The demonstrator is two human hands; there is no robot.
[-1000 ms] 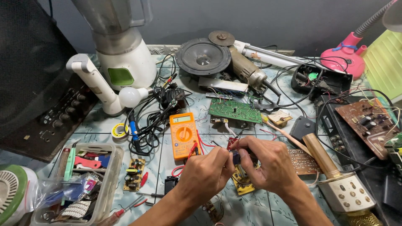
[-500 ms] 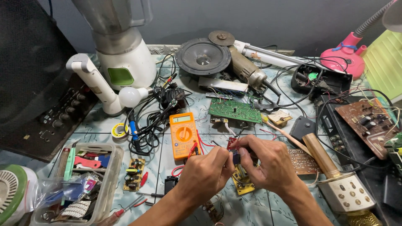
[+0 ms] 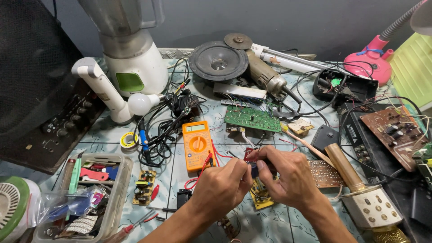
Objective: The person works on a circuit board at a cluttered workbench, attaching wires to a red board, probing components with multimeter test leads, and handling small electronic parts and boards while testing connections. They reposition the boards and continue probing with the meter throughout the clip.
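Note:
My left hand (image 3: 222,186) and my right hand (image 3: 288,175) meet above a small yellow circuit board (image 3: 261,200) lying on the tiled table. Both pinch a small dark component (image 3: 254,169) between their fingertips, with a bit of red part (image 3: 249,154) showing just behind. An orange multimeter (image 3: 197,144) lies just left of my left hand, its red lead (image 3: 198,177) curling under that hand. A green circuit board (image 3: 252,119) sits beyond the hands.
A blender (image 3: 132,54), a speaker cone (image 3: 218,60), a white lamp (image 3: 110,96) and tangled black cables (image 3: 166,123) fill the back. A clear plastic box of parts (image 3: 119,193) stands at front left. A gold microphone (image 3: 360,193), brown boards (image 3: 391,130) and a pink lamp (image 3: 371,60) crowd the right.

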